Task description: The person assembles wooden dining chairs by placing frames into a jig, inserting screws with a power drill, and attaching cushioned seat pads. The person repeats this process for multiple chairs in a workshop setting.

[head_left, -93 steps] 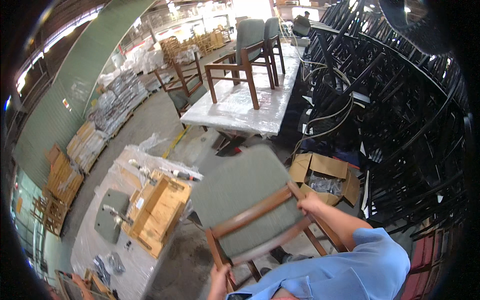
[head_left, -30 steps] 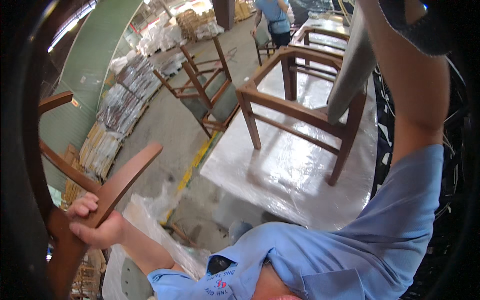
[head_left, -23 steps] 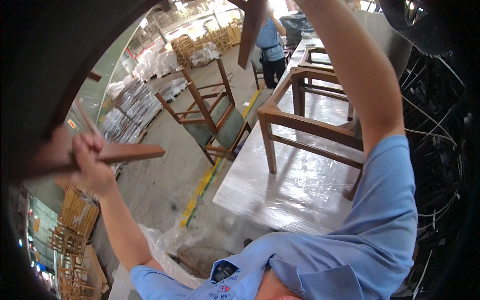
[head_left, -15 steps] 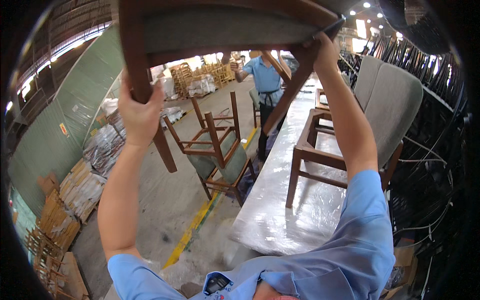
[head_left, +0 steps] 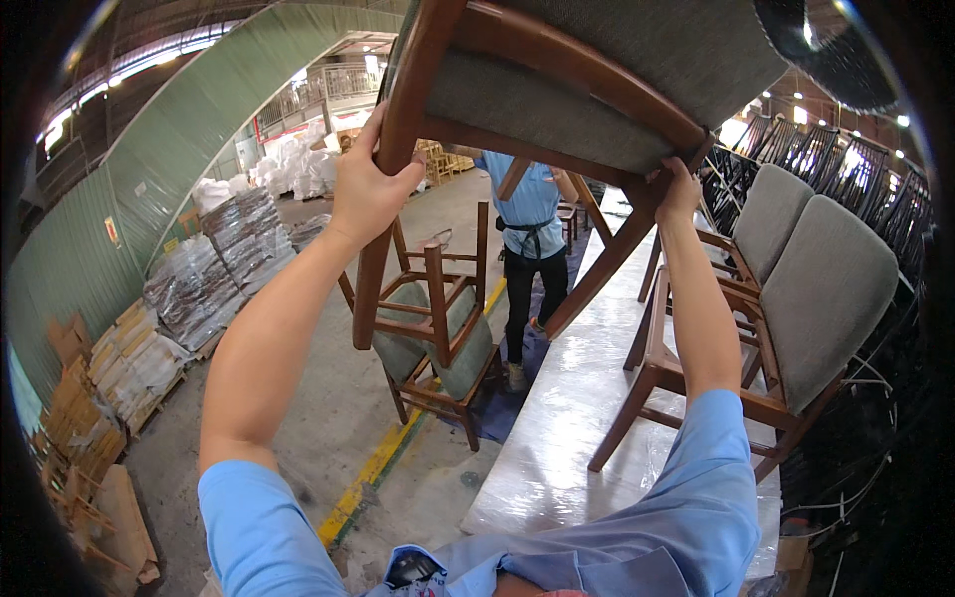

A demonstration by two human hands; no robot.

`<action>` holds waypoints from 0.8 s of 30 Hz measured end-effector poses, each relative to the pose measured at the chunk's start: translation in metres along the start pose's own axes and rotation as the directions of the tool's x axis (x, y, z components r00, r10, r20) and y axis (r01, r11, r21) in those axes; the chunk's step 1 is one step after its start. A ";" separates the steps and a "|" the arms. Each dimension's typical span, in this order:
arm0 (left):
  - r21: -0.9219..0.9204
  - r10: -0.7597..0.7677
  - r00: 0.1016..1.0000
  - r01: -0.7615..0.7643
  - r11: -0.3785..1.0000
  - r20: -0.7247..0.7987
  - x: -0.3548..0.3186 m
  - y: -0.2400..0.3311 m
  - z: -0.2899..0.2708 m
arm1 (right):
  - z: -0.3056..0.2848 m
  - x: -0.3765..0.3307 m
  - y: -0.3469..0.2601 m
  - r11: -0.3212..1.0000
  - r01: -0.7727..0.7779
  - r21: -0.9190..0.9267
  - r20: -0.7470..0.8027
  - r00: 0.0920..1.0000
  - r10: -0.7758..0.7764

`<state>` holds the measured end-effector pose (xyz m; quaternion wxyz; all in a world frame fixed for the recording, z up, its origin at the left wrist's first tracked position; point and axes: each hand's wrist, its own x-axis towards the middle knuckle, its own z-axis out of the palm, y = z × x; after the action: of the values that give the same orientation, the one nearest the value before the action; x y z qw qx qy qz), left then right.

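A dark brown wooden chair [head_left: 542, 104] with grey upholstery is held up in front of me, tilted, its underside partly turned toward me. My left hand [head_left: 368, 189] is closed around one of its legs at the left. At the right, my right hand [head_left: 679, 191] grips the frame where another leg joins it. Below it, on the floor, chairs [head_left: 438, 328] are stacked with one upside down on another. To my right, grey-backed chairs [head_left: 826, 289] stand on a long table [head_left: 557, 438] covered in shiny plastic film.
Beyond the raised chair stands a co-worker [head_left: 532, 219] in a blue shirt, partly hidden by it. Wrapped stacks [head_left: 234, 244] and wooden parts [head_left: 114, 373] line the left side by a green partition [head_left: 70, 239]. A yellow line [head_left: 373, 478] crosses the floor. Dark racks [head_left: 836, 169] fill the right.
The chair has tilted and moved right in view, both hands still gripping it. My left hand has shifted right with its leg. More of the chairs on the table shows.
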<state>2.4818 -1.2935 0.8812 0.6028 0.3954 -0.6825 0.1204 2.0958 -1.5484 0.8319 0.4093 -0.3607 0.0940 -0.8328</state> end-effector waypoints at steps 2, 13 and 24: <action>0.013 -0.055 0.997 0.054 0.998 0.049 0.011 -0.020 0.004 | 0.000 -0.004 0.024 1.000 -0.019 -0.019 -0.032 0.999 0.018; 0.189 -0.130 0.957 0.082 0.979 0.259 0.080 -0.100 0.061 | -0.047 0.017 0.129 0.992 -0.129 -0.007 -0.251 0.960 0.123; 0.472 -0.135 0.915 -0.066 0.879 0.379 0.074 -0.084 0.013 | 0.020 0.155 0.149 0.375 -0.033 -0.927 -0.171 0.924 -0.341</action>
<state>2.5320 -1.3861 0.9195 0.3366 0.5593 -0.7335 0.1894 2.1382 -1.7581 0.8607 0.0385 -0.3858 0.5705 -0.7240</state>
